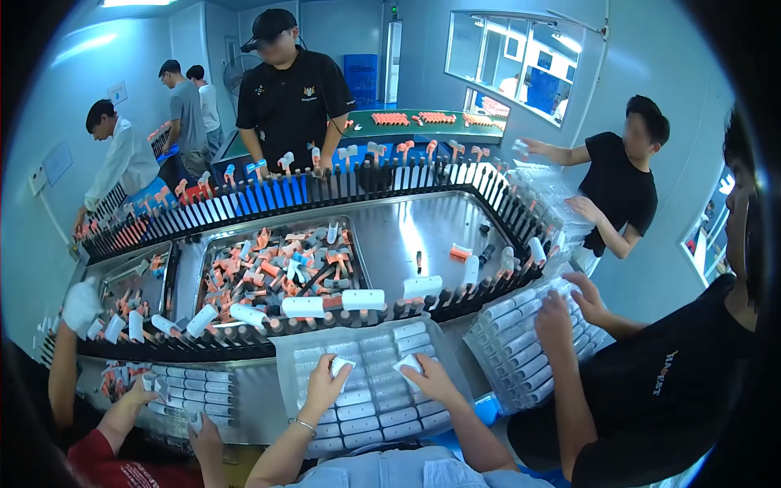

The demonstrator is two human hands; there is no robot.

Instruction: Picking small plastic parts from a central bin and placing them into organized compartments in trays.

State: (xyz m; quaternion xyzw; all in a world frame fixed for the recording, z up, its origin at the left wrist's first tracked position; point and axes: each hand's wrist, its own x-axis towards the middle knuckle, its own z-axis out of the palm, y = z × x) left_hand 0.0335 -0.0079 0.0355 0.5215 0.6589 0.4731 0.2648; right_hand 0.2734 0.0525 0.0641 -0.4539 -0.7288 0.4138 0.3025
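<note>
A clear plastic blister tray (286, 351) lies in front of me, with rows of white curved plastic covers (354, 424) in its near and right pockets. Several pockets at its far left look bare. My left hand (324, 385) pinches a small white plastic cover (342, 366) over the tray's left middle. Over the right part, my right hand (431, 381) grips another white plastic cover (406, 363) between thumb and fingers. My fingers partly hide both pieces. Just beyond the tray, larger white covers (363, 299) hang along a black peg rack (268, 328).
A metal tray (358, 236) holds a heap of orange, grey and white parts. Co-workers' hands work close by: one pair left over a filled tray (195, 390), another right at stacked trays (508, 358). Farther off, people stand around the rack, before a green conveyor (366, 128).
</note>
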